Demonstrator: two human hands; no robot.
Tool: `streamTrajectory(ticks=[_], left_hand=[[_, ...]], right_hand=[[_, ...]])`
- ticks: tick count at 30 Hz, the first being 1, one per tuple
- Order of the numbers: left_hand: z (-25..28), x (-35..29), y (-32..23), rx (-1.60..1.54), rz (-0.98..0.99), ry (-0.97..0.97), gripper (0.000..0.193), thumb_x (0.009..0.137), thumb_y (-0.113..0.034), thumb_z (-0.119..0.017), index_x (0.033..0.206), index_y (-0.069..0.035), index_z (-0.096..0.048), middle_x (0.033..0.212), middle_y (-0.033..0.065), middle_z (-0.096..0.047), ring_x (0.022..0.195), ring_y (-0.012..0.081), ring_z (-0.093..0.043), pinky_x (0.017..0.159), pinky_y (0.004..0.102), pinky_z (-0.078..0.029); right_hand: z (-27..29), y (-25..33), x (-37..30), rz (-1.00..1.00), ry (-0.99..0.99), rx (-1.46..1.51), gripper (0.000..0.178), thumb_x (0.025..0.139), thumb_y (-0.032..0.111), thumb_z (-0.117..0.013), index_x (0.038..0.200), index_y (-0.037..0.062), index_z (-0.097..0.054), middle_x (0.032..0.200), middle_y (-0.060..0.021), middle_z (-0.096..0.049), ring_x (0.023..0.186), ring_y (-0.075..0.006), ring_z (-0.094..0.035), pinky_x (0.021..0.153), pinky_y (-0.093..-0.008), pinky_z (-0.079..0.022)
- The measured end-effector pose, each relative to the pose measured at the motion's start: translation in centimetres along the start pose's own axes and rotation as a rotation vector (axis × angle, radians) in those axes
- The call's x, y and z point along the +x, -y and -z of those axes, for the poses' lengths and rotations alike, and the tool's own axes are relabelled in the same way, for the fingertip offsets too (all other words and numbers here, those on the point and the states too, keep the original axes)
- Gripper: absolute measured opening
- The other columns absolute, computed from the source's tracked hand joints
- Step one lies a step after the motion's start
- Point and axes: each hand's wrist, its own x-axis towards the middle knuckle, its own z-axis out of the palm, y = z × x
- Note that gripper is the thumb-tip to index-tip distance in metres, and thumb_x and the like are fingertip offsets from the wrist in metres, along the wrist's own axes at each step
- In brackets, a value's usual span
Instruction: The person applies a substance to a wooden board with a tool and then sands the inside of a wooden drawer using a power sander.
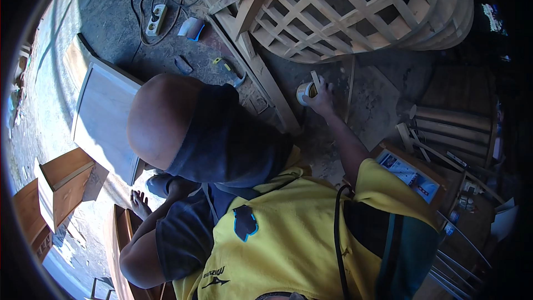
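Ahead of me, my right hand (321, 100) is closed around a small white tin (303, 93). A flat wooden stick (315, 79) stands up at the tin's mouth, against the fingers of that hand. I cannot tell whether the fingers also grip it. What is inside the tin is mostly hidden. Down at the left, my left hand (141, 205) is empty with its fingers apart, near a dark shoe (159, 185) and a brown wooden case (119, 233). My bent bare knee (161, 122) lies between the two hands.
A curved wooden lattice frame (338, 11) fills the far right, with a long beam (255, 66) beside it. A hammer (240, 80), yellow-handled tool (223, 64) and power strip (157, 19) with cable lie on the floor. Left are a pale panel (102, 111) and wooden boxes (64, 186).
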Motion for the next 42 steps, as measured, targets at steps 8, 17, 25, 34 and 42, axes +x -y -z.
streamTrajectory(ticks=[8,17,25,34,42], left_hand=[[0.7,-0.2,-0.3,0.032,-0.008,0.012,0.054,0.105,-0.032,-0.070,0.151,-0.007,-0.054,0.130,0.0197,-0.069,0.113,0.0234,-0.070,0.095,0.0354,-0.057],[2.9,-1.5,1.5,0.033,-0.020,-0.031,0.055,0.105,-0.031,-0.071,0.151,-0.007,-0.053,0.132,0.0202,-0.068,0.114,0.0240,-0.070,0.097,0.0360,-0.056],[-1.1,-4.0,-0.8,-0.076,-0.202,0.045,0.061,0.102,-0.025,-0.075,0.154,-0.006,-0.050,0.137,0.0230,-0.067,0.121,0.0272,-0.068,0.103,0.0383,-0.054],[-0.9,-2.8,-5.6,-0.099,-0.222,0.257,0.099,0.092,-0.032,-0.085,0.168,-0.012,-0.025,0.167,0.0252,-0.036,0.156,0.0347,-0.034,0.124,0.0523,-0.035],[-5.7,-0.3,-3.6,-0.094,-0.297,0.115,0.095,0.084,-0.027,-0.092,0.161,-0.004,-0.041,0.153,0.0199,-0.057,0.144,0.0311,-0.052,0.119,0.0452,-0.041]], right_hand=[[-3.0,-0.1,4.5,0.263,0.087,-0.106,0.116,0.069,0.043,-0.091,0.159,0.0090,-0.025,0.148,-0.0251,-0.039,0.136,-0.0479,-0.048,0.112,-0.0574,-0.044],[-1.7,5.4,4.5,0.222,0.242,-0.166,0.138,0.068,0.059,-0.091,0.169,0.0148,-0.009,0.161,-0.0297,-0.029,0.149,-0.0525,-0.032,0.122,-0.0609,-0.034],[11.0,15.3,3.3,0.486,-0.154,0.369,0.034,0.108,0.025,-0.058,0.111,-0.0052,-0.074,0.086,-0.0133,-0.076,0.077,-0.0186,-0.076,0.070,-0.0337,-0.060],[10.0,46.5,-10.7,0.973,0.201,0.758,0.027,0.108,0.017,-0.062,0.123,-0.0051,-0.067,0.096,-0.0078,-0.072,0.079,-0.0090,-0.066,0.073,-0.0250,-0.054],[-16.1,42.4,-5.2,0.702,0.464,-0.092,0.107,0.070,0.033,-0.088,0.158,-0.0053,-0.039,0.145,-0.0324,-0.059,0.135,-0.0386,-0.060,0.113,-0.0424,-0.048]])
